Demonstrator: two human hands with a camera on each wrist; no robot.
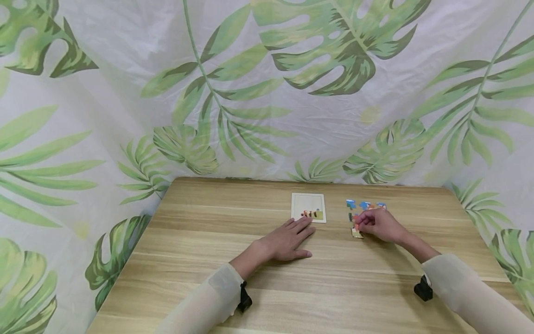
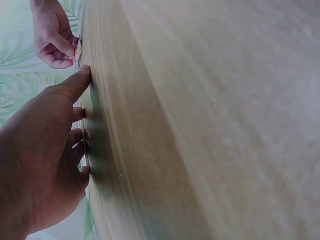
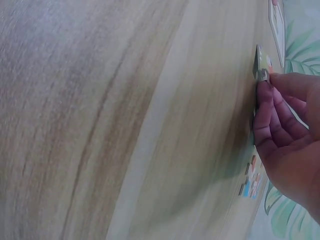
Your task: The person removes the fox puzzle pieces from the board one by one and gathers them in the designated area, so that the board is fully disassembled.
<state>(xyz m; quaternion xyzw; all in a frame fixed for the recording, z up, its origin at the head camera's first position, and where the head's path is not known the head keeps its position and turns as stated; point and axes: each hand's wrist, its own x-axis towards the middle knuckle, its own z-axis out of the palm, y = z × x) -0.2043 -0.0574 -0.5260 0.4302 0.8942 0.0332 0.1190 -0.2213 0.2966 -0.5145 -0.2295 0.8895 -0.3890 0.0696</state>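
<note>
A white-framed puzzle board (image 1: 308, 201) lies toward the back of the wooden table, with a few joined pieces (image 1: 314, 214) in its lower right corner. My left hand (image 1: 288, 240) rests on the table with fingers spread, fingertips at the board's bottom edge. To the right, my right hand (image 1: 381, 226) pinches a puzzle piece (image 3: 264, 59) between thumb and forefinger; in the right wrist view the piece is tilted, its edge at the tabletop. Loose puzzle pieces (image 1: 350, 203) lie beyond and beside that hand, some of them partly hidden by it.
The wooden table (image 1: 200, 241) has its back edge against a hanging cloth (image 1: 250, 116) printed with green leaves. Black wrist straps (image 1: 423, 288) sit below both sleeves. Several puzzle pieces lie close together around the right hand.
</note>
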